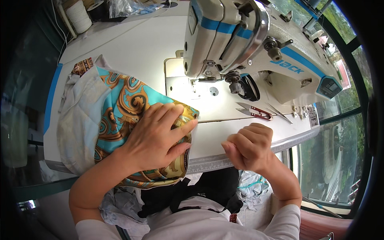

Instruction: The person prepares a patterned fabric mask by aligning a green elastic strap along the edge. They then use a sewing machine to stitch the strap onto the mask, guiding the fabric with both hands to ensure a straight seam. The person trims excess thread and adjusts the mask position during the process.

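Note:
My left hand [160, 134] lies spread, palm down, on a folded piece of turquoise, gold and brown scroll-patterned fabric [128, 90]. Its fingers reach toward the fabric's right edge, and the thumb rests near that same edge. A pale blue-grey cloth [78, 124] shows along the left side of the patterned piece. Near the front edge of the table, my right hand [252, 146] is curled into a loose fist. The inside of that fist is hidden, so I cannot tell whether anything is in it. The fabric lies apart from the sewing machine's needle area [195, 85].
A white and blue sewing machine [224, 40] stands over the white table [128, 42]. Red-handled thread snips [258, 112] and tweezers [279, 113] lie right of the needle, near small bobbins [303, 111]. A ruler strip [212, 162] follows the front edge. A white thread cone [79, 17] stands far left.

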`<state>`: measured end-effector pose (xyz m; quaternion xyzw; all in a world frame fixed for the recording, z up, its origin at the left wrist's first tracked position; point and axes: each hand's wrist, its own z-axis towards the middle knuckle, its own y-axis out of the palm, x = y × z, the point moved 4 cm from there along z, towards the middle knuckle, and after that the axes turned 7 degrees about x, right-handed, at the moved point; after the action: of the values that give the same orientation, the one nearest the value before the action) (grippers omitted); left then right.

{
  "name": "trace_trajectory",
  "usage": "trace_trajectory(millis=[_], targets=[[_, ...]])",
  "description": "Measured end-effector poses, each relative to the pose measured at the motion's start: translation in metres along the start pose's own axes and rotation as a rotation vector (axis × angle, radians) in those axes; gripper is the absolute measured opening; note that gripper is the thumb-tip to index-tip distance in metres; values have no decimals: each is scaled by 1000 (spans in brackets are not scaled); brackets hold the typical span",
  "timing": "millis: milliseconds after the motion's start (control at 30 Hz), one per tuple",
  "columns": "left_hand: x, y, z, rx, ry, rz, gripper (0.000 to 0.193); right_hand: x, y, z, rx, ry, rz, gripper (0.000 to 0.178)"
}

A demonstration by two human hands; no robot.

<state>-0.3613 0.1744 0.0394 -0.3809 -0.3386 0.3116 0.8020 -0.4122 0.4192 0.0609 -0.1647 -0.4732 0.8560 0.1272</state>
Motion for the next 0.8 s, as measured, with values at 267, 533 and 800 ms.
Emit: trace_trajectory(millis=[267,533,800], targets=[[-2,7,12,-28,36,84,57,11,40,64,116,-113,-45,40],[-6,2,5,-42,-29,73,56,13,50,65,33,-78,-84,37],[-20,14,34,-3,-78,120,55,40,46,55,66,17,-256,19]])
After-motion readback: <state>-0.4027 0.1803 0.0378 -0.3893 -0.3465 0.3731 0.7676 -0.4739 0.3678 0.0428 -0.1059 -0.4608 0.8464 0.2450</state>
